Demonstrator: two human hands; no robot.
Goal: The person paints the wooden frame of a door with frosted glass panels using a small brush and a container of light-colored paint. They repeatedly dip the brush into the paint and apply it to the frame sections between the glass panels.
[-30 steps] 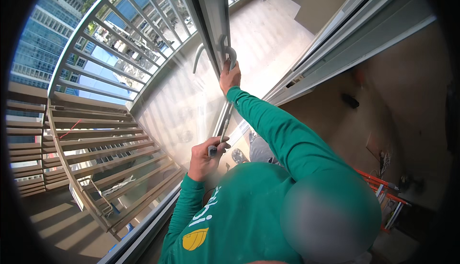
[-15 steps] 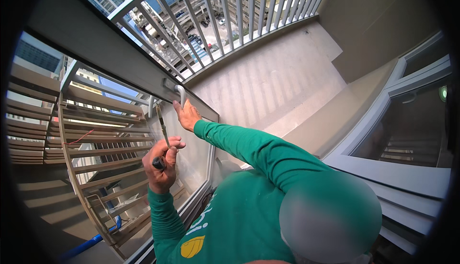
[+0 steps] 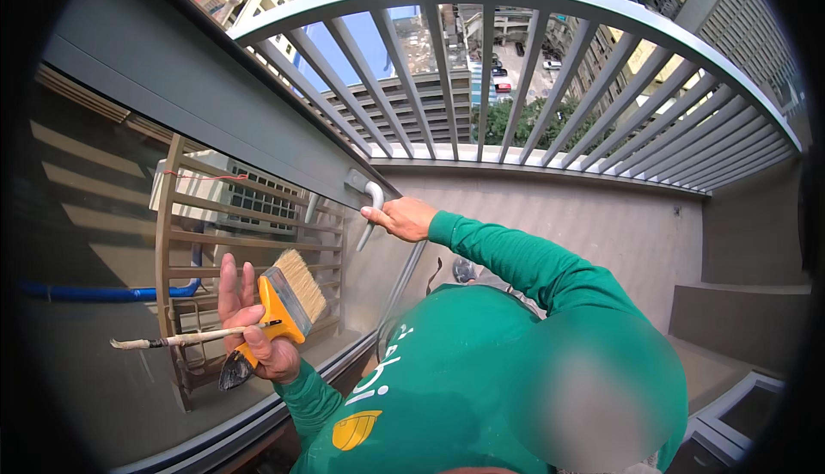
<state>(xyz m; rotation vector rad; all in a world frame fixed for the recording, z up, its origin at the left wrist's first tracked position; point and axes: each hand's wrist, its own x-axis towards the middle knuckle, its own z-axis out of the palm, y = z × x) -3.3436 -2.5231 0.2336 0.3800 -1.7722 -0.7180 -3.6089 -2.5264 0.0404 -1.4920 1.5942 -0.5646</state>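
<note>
In my left hand (image 3: 268,349) are a flat paintbrush (image 3: 282,306) with a yellow handle and pale bristles, and a thin, paint-smeared stick (image 3: 185,337) with a bent tip. The bristles point up and right, while the stick lies across my fingers toward the left. A dark, stained end (image 3: 235,372) shows below the palm, apparently the brush's handle end. My right hand (image 3: 404,219) is closed at the light grey lever handle (image 3: 374,197) of a grey-framed glass door (image 3: 215,113); part of its grip is hidden.
Past the door, a slatted railing (image 3: 481,70) bounds a balcony floor (image 3: 550,225), with buildings and parked cars far below. Through the glass appear a slatted wooden frame (image 3: 168,276), a boxy pale unit (image 3: 219,186) and a blue pipe (image 3: 112,292). A window frame (image 3: 730,418) stands lower right.
The view has swung toward the railing. My right hand, formerly stretched beside the lever, now closes at it. My left hand has turned over, bringing the broad brush into sight.
</note>
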